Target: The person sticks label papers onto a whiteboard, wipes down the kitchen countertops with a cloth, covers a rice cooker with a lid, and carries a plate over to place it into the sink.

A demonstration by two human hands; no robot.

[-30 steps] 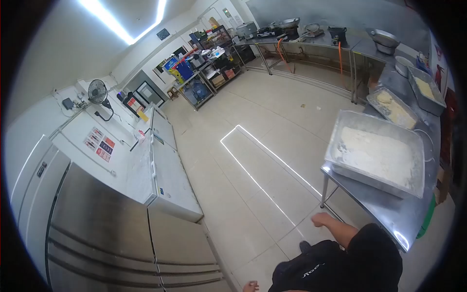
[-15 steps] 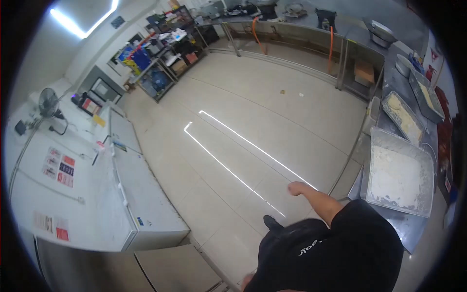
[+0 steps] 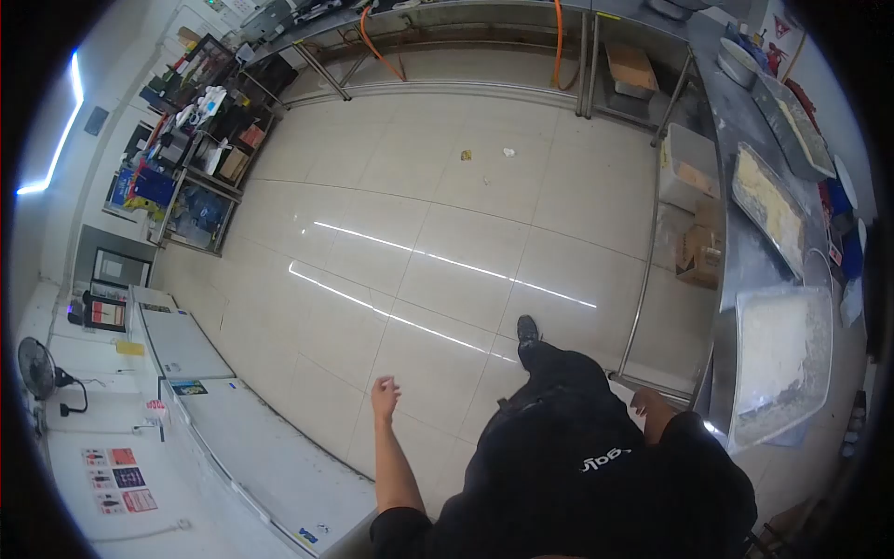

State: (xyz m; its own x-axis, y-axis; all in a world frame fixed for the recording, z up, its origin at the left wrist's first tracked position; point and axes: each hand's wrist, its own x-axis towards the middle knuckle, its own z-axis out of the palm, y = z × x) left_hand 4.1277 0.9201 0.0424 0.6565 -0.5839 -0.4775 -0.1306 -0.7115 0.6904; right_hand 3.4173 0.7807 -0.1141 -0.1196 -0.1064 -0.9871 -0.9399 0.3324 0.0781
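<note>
Out over the tiled floor hangs my left hand [image 3: 386, 391], its fingers loosely bent and slightly apart, with nothing seen in it. My right hand [image 3: 650, 407] is low beside my body, near the front end of the metal counter [image 3: 717, 363]. Its fingers are loosely bent, I see nothing in them, and part of it is hard to make out. On that counter, the nearest thing to my right hand is a clear tub [image 3: 782, 363] with white powder inside. Neither hand touches it.
Two trays with pale contents, a nearer tray [image 3: 771, 207] and a farther tray [image 3: 793, 126], stand along the counter. White chest freezers [image 3: 270, 456] line the left wall. Crowded shelves [image 3: 200, 182] stand at back left. Boxes [image 3: 698, 252] sit under the counter. Small scraps [image 3: 467, 156] lie on the floor.
My view has turned and moved forward over the floor. My left hand has swung forward into full view; my right hand has swung back toward my body. A foot now shows farther ahead.
</note>
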